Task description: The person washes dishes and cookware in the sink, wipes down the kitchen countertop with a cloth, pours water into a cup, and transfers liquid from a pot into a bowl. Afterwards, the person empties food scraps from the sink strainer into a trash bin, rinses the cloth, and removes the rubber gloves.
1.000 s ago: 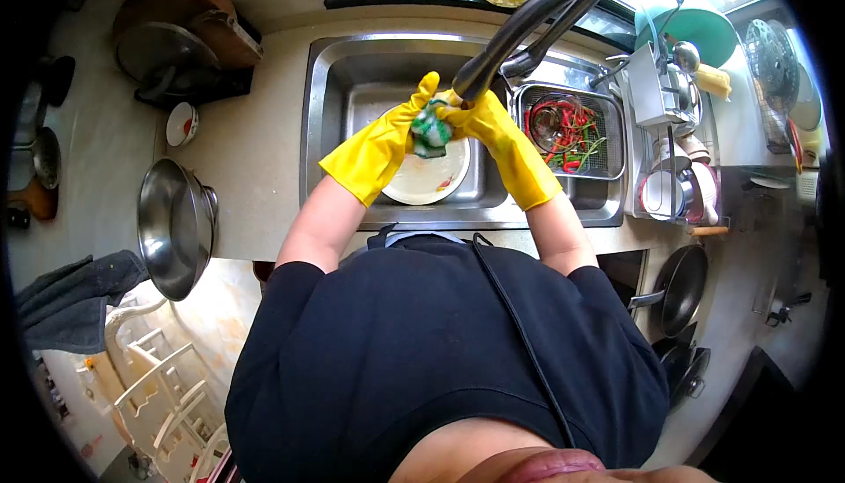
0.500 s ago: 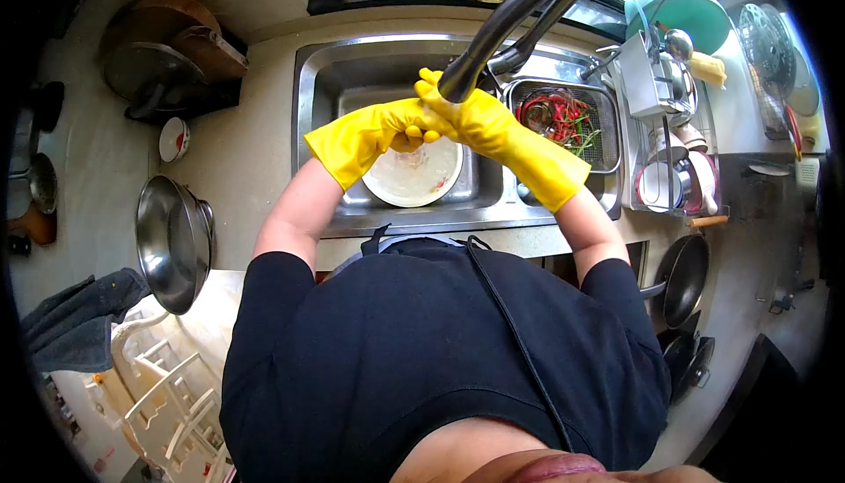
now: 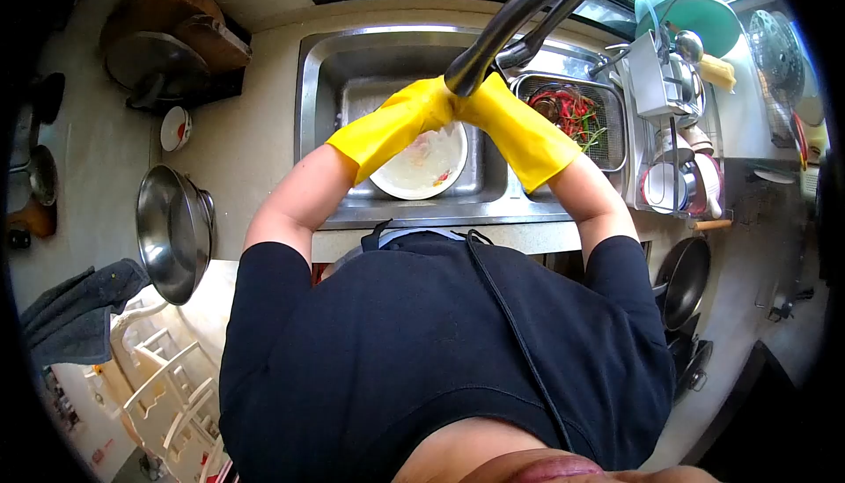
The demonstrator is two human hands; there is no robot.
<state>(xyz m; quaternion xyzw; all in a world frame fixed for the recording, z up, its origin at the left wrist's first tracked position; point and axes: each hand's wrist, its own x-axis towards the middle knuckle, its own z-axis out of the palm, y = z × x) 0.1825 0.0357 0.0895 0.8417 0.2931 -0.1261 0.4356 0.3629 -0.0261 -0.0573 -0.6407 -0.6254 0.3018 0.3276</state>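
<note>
White round dish (image 3: 422, 166): in the left basin of the silver metal sink (image 3: 310, 122), partly under your gloves, coloured marks near its lower right rim.
Your left hand (image 3: 429, 103): in a yellow rubber glove, above the dish, meeting your other hand; fingers hidden, so its grip cannot be told.
Dark curved faucet (image 3: 493, 43): its spout end covers the place where your gloves meet.
Your right hand (image 3: 482, 103): gloved in yellow rubber too, fingers hidden, grip cannot be told.
Rectangular metal mesh basket (image 3: 610, 126): right of your gloves, holding thin red and green peppers (image 3: 574, 113).
</note>
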